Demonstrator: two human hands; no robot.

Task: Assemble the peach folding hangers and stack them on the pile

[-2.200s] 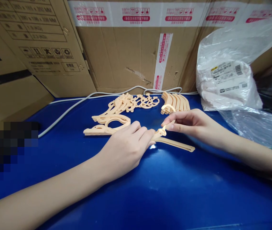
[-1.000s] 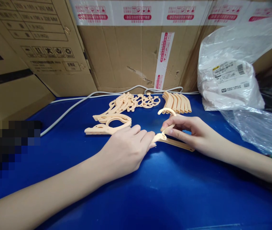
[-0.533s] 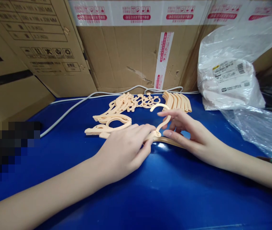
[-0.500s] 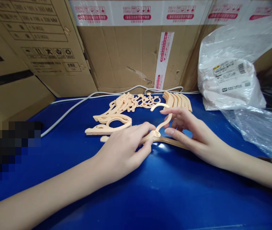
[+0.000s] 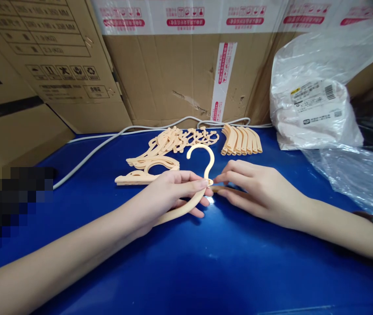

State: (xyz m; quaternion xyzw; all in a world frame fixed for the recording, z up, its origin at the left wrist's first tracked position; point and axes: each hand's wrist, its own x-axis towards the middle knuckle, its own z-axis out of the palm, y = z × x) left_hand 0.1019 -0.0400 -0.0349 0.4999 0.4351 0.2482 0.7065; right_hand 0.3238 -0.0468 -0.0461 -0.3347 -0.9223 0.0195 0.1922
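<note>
I sit at a blue table [image 5: 219,271], glossy enough to throw back small pale glints of light. Along its far edge a big brown box [image 5: 163,74] closes my view like a wall, its front scuffed and torn in places. White tape [image 5: 155,19] with red print runs across its top, and a second strip [image 5: 223,76] slants down the middle. To my left stands another box [image 5: 71,94], printed with a table of figures and handling signs. A grey cable [image 5: 127,128] loops along the far edge and trails left. At far right sits a white bag [image 5: 320,116] with a label; clear plastic [image 5: 346,175] spreads nearer, and the corner beyond is dim.
</note>
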